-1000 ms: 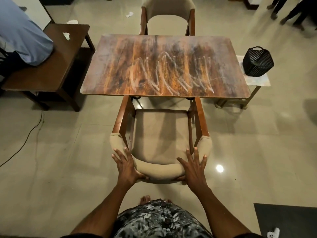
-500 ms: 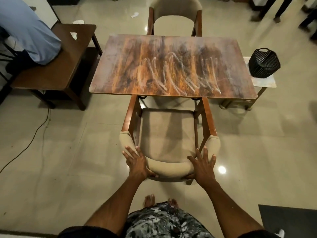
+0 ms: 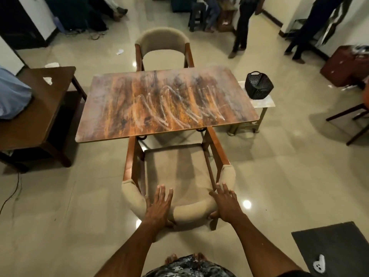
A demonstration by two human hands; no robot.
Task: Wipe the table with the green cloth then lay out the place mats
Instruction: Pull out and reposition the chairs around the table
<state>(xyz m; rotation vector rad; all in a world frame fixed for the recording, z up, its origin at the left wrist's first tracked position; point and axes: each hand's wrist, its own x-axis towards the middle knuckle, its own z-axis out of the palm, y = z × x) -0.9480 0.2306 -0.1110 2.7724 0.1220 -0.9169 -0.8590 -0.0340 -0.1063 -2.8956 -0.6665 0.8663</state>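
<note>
While the near chair stands with its front tucked under the near edge of the table, both hands lie on its curved, padded backrest. The left hand rests over the middle-left of the backrest, fingers straight and reaching past the top toward the seat, thumb tucked under the pad's outer side. The right hand lies on the backrest's right bend, fingers straight and spread, thumb beneath the pad. Neither hand is clenched; each presses flat against the beige upholstery.

The table is a rounded-corner rectangle with a streaked orange-brown wood-grain top; a pale zigzag smear runs across its middle toward the right edge. The green cloth and place mats are not in view.

A second chair, same beige pad and brown wooden frame, sits at the far edge. Off the left edge, across a narrow strip of floor, stands a dark wooden side table carrying a scrap of white paper. Just beside the right far corner, a low pale stool holds a black ribbed basket.

The glossy beige tile floor lies open to the right and left of the near chair. A dark mat lies at the near right.
</note>
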